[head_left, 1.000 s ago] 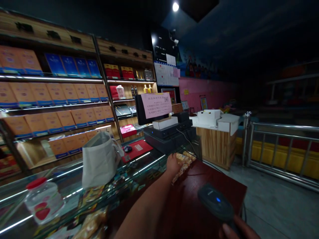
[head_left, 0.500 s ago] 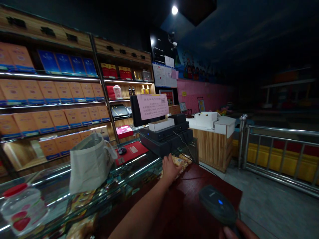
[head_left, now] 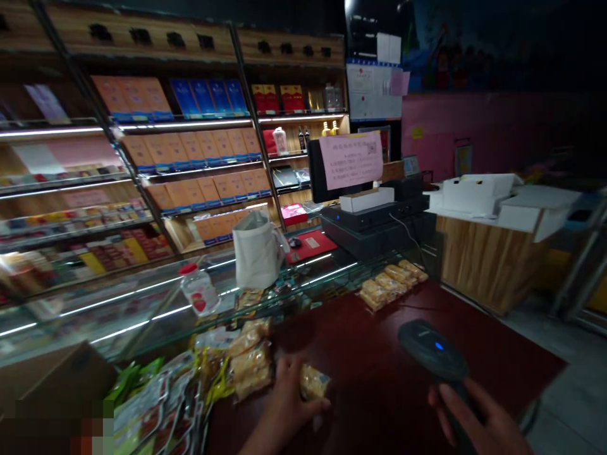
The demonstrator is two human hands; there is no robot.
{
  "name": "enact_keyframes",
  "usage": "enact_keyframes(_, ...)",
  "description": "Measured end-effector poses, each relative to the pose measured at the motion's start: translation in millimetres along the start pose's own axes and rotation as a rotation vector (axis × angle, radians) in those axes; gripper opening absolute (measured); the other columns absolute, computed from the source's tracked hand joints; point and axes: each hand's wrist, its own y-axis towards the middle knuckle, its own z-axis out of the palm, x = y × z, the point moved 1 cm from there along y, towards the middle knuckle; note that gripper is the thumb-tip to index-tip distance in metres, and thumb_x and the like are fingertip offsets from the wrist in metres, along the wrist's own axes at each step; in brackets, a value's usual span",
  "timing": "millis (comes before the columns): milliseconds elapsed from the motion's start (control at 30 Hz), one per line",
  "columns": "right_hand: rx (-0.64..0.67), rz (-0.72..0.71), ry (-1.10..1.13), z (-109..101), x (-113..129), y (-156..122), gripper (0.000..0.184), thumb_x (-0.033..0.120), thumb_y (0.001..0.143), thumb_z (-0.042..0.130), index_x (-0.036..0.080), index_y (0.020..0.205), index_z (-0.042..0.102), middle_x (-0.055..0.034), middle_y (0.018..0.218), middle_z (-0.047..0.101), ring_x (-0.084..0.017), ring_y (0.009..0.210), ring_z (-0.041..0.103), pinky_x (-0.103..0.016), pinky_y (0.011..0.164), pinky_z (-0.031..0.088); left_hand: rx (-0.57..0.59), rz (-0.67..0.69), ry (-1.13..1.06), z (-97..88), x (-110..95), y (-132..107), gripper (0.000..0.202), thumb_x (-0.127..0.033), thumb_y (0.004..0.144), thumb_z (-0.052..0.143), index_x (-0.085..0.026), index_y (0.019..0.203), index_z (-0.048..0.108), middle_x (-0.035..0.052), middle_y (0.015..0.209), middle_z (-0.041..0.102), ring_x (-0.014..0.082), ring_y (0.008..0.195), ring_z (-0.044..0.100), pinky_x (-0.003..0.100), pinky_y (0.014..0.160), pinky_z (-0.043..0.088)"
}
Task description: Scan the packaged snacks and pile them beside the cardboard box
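My left hand (head_left: 287, 398) is low over the dark red counter top (head_left: 351, 344), with fingers and thumb closed around a clear-wrapped yellowish snack packet (head_left: 313, 382). Just left of it, similar snack packets (head_left: 250, 366) lie in a stack. My right hand (head_left: 478, 414) grips the handle of a dark barcode scanner (head_left: 434, 351), whose blue light is lit. A row of matching wrapped snacks (head_left: 392, 283) lies toward the counter's far edge, away from both hands.
Bagged goods (head_left: 165, 398) and a cardboard box (head_left: 57, 385) crowd the left. On the glass case stand a red-lidded jar (head_left: 200, 291) and a white bag (head_left: 257, 253). A monitor (head_left: 318, 170) rises behind a black cash drawer (head_left: 374, 234). Stocked shelves line the back.
My view has turned left. My left hand has left the far row of snacks and come back near the close stack, now holding a packet. The scanner stays in my right hand.
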Motion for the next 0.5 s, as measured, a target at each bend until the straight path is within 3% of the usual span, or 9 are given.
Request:
enact_keyframes(100, -0.001, -0.056, 0.003, 29.0, 8.4, -2.4, 0.058, 0.076, 0.076, 0.057, 0.019, 0.08, 0.066, 0.0004, 0.053, 0.061, -0.015, 0.05, 0.056, -0.024, 0.052, 0.044, 0.002, -0.057, -0.08, -13.1, 15.0, -21.8, 0.061, -0.027, 0.054, 0.079, -0.018, 0.111, 0.062, 0.009, 0.112, 0.053, 0.027, 0.103, 0.057, 0.037, 0.091, 0.048)
enact_keyframes(200, 0.015, -0.085, 0.001, 57.5, 12.6, -8.6, 0.055, 0.073, 0.078, 0.056, 0.019, 0.078, 0.064, 0.0028, 0.048, 0.056, -0.014, 0.046, 0.052, -0.024, 0.05, 0.04, 0.017, -0.123, -0.218, -21.0, 33.5, -40.1, 0.049, -0.022, 0.062, 0.069, -0.018, 0.11, 0.061, 0.007, 0.099, 0.061, 0.0229, 0.089, 0.06, 0.034, 0.081, 0.05)
enact_keyframes(367, 0.154, -0.097, -0.022, 85.6, 22.2, -19.9, 0.05, 0.067, 0.081, 0.057, 0.018, 0.08, 0.061, 0.003, 0.052, 0.055, -0.014, 0.047, 0.051, -0.025, 0.05, 0.04, -0.075, -0.17, -0.424, -29.1, 53.7, -56.0, 0.048, -0.036, 0.067, 0.07, -0.02, 0.111, 0.06, -0.0004, 0.074, 0.062, 0.0193, 0.071, 0.061, 0.03, 0.067, 0.05)
enact_keyframes(500, 0.244, -0.072, -0.107, 95.7, 32.5, -27.5, 0.042, 0.059, 0.084, 0.058, 0.018, 0.089, 0.063, 0.0036, 0.055, 0.055, -0.015, 0.052, 0.052, -0.025, 0.053, 0.042, -0.167, -0.207, -0.619, -33.5, 51.8, -55.3, 0.059, -0.048, 0.064, 0.074, -0.02, 0.114, 0.059, 0.0015, 0.084, 0.064, 0.0154, 0.063, 0.06, 0.026, 0.054, 0.049)
